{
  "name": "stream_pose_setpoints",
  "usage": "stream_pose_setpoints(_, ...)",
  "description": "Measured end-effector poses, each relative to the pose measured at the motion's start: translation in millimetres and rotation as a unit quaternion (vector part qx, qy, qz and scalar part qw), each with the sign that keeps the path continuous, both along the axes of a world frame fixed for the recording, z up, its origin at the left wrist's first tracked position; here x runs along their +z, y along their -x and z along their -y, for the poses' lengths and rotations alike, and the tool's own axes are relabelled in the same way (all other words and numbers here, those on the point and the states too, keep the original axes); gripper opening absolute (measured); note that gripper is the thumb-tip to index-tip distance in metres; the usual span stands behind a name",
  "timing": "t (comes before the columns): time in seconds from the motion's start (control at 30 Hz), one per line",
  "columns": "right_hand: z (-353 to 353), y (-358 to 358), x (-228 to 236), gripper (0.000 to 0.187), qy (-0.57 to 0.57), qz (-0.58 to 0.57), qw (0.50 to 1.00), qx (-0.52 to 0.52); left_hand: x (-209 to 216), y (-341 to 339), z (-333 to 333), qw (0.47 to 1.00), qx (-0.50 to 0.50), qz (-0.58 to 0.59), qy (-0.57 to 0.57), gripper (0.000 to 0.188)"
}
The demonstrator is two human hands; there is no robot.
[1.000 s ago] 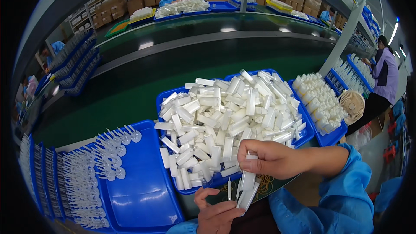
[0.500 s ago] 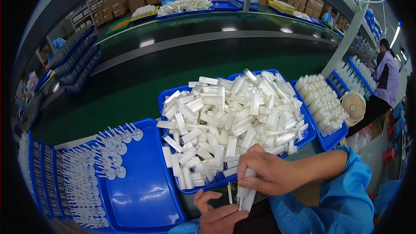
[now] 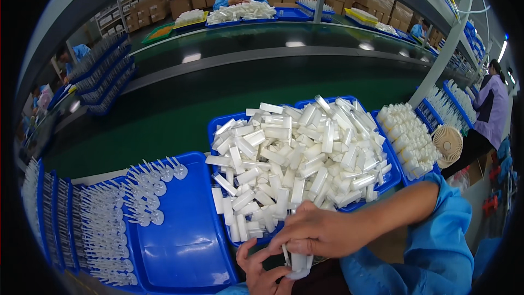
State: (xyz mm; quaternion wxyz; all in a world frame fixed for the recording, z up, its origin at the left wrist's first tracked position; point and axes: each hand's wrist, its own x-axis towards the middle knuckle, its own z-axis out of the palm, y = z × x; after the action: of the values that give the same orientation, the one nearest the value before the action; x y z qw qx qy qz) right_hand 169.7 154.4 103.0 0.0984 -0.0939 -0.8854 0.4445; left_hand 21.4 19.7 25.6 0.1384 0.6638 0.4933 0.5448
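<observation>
My right hand reaches in from the right in a blue sleeve and grips a white plastic tube near the bottom edge. My left hand sits just below it, fingers curled under the same tube and a thin stem. Right above my hands stands a blue tray heaped with white plastic tubes. To the left, a second blue tray carries rows of clear spoon-like pieces along its left side.
A green conveyor belt runs behind the trays. More blue trays are stacked at far left, another with white parts and a small fan at right. Other people work across the belt and at far right.
Both hands have dropped lower in view, closer to the bottom edge, still working the same white tube. The trays have not moved.
</observation>
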Motion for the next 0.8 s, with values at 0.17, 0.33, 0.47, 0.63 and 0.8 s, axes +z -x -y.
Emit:
stream_pose_setpoints(0.17,-105.9,42.3,11.9,0.034,-0.243,0.020,0.959,-0.143,-0.9,1.2,-3.3,0.986,-0.005,0.164,0.012,0.020)
stream_pose_setpoints(0.33,-203.8,66.6,-4.7,0.030,-0.416,0.245,0.831,-0.277,-2.5,3.0,4.6,0.976,-0.045,0.212,0.030,0.018)
stream_pose_setpoints(0.47,-219.9,77.2,-20.0,0.025,-0.415,0.365,0.800,-0.232,8.3,11.2,8.8,0.988,-0.020,0.137,0.063,0.022)
stream_pose_setpoints(0.63,-207.3,76.4,-19.6,0.024,-0.397,0.274,0.841,-0.245,-1.3,0.6,8.1,0.957,-0.014,0.284,0.055,0.019)
stream_pose_setpoints(0.8,-139.0,35.6,5.6,0.020,-0.227,-0.004,0.949,-0.218,1.0,-2.0,3.6,0.963,-0.012,0.268,0.032,0.015)
